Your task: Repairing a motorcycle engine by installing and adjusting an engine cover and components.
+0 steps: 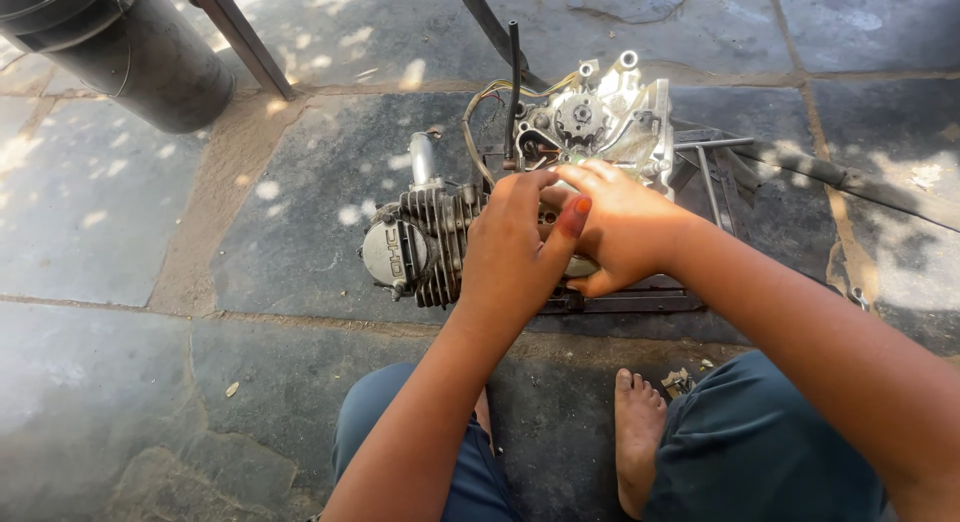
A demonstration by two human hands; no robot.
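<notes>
Both hands, left hand (515, 247) and right hand (615, 227), press curled onto a grimy finned motorcycle engine (425, 247), grip unclear.

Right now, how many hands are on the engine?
2. The left hand rests over the engine beside its finned cylinder; the right hand overlaps it just below the open crankcase. Whatever lies under them is hidden.
</notes>
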